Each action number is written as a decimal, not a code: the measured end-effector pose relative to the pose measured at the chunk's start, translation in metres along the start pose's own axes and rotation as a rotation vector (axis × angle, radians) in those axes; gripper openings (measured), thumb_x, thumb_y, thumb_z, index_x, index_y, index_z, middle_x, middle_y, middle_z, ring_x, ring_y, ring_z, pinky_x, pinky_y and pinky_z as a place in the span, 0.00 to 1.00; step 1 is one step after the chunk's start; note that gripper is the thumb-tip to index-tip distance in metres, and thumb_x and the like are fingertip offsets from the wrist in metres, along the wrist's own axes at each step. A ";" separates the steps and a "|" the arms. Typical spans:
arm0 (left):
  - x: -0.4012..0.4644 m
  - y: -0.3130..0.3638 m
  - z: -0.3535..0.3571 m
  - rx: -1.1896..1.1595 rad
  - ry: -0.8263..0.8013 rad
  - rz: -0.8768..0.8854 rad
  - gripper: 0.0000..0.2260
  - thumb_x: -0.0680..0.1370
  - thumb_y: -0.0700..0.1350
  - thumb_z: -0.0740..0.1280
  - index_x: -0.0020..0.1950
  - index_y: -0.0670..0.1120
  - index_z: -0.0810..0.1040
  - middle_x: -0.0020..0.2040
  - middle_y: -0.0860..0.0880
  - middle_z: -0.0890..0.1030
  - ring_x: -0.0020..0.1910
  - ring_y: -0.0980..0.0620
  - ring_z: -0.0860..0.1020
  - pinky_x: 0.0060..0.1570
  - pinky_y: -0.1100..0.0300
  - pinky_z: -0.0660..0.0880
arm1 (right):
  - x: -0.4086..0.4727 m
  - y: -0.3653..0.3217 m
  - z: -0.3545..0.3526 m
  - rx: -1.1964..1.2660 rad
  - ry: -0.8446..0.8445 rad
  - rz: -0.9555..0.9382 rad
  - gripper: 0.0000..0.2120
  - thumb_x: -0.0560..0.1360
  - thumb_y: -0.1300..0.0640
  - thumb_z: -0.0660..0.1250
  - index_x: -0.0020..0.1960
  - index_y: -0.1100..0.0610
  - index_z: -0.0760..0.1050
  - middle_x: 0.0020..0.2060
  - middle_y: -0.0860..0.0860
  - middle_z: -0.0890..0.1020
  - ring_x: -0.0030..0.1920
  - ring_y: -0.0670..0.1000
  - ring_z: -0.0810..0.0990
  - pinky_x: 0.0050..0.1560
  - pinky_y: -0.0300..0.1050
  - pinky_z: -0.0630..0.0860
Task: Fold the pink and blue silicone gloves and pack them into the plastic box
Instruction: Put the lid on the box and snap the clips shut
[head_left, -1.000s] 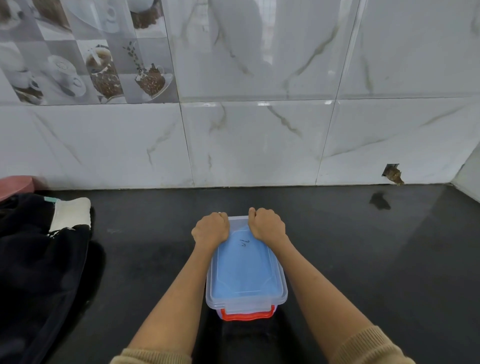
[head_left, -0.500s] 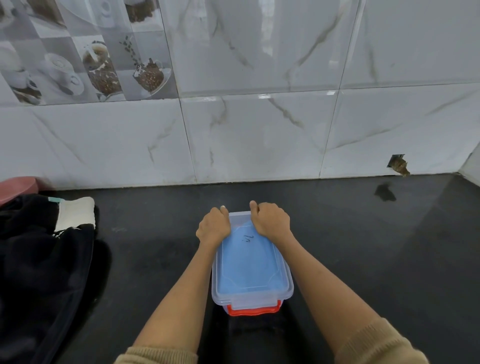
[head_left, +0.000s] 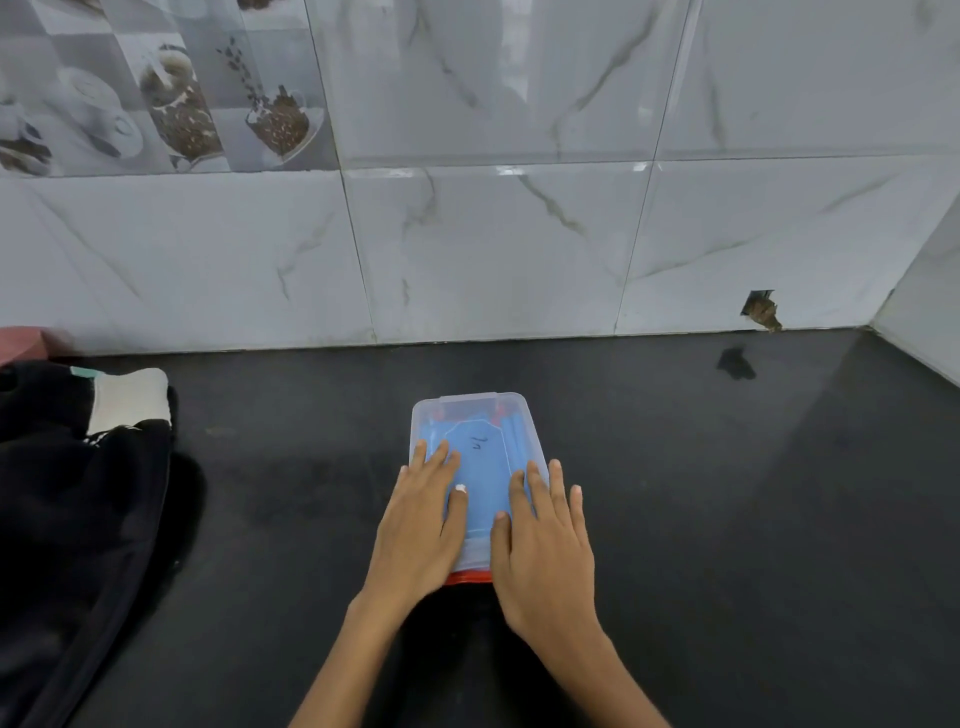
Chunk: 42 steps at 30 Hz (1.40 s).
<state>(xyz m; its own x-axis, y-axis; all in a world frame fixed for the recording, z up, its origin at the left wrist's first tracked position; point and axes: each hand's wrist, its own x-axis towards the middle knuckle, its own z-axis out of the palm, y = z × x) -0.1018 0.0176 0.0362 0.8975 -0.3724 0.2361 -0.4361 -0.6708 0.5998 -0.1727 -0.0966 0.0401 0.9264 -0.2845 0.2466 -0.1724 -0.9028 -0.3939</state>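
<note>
While both flat hands (head_left: 422, 525) (head_left: 545, 540) press it, the box lid (head_left: 480, 431) shows an unreadable scribble.

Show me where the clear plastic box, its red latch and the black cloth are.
clear plastic box with blue lid (head_left: 480, 415): head view, far end of lid.
red latch (head_left: 469, 578): head view, near edge between the wrists.
black cloth (head_left: 67, 519): head view, middle of the fabric.

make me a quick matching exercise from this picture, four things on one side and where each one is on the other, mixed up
Things:
1. plastic box
2. left hand
3. dark cloth
4. chipped hole in the tile

Places:
a. far left of the counter
b. low on the wall at the right
c. middle of the counter, lid on
d. flat on the left side of the lid

Pairs: 1-c, 2-d, 3-a, 4-b
</note>
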 end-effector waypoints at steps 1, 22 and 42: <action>-0.002 0.002 -0.002 0.038 -0.021 -0.014 0.21 0.82 0.47 0.53 0.76 0.47 0.58 0.77 0.54 0.56 0.75 0.61 0.45 0.72 0.64 0.41 | -0.001 -0.002 -0.002 -0.028 -0.001 0.006 0.25 0.81 0.52 0.48 0.75 0.60 0.57 0.76 0.56 0.58 0.77 0.57 0.47 0.72 0.52 0.36; -0.050 0.079 0.010 0.367 -0.075 0.042 0.16 0.81 0.53 0.51 0.66 0.55 0.70 0.65 0.57 0.71 0.65 0.55 0.67 0.68 0.58 0.58 | 0.061 0.082 -0.041 -0.009 0.048 -0.014 0.25 0.73 0.73 0.56 0.52 0.44 0.77 0.52 0.42 0.81 0.73 0.49 0.64 0.69 0.56 0.25; 0.003 0.057 0.039 0.451 -0.131 0.012 0.33 0.79 0.63 0.45 0.78 0.46 0.43 0.79 0.50 0.44 0.78 0.53 0.43 0.74 0.57 0.40 | 0.070 0.121 -0.029 0.868 -0.257 0.706 0.23 0.72 0.38 0.65 0.46 0.60 0.75 0.45 0.55 0.82 0.41 0.52 0.82 0.37 0.44 0.78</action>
<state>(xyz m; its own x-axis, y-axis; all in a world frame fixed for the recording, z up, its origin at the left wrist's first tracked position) -0.1265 -0.0466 0.0408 0.8893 -0.4398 0.1253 -0.4568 -0.8671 0.1986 -0.1387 -0.2345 0.0352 0.7732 -0.4742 -0.4210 -0.4843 -0.0130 -0.8748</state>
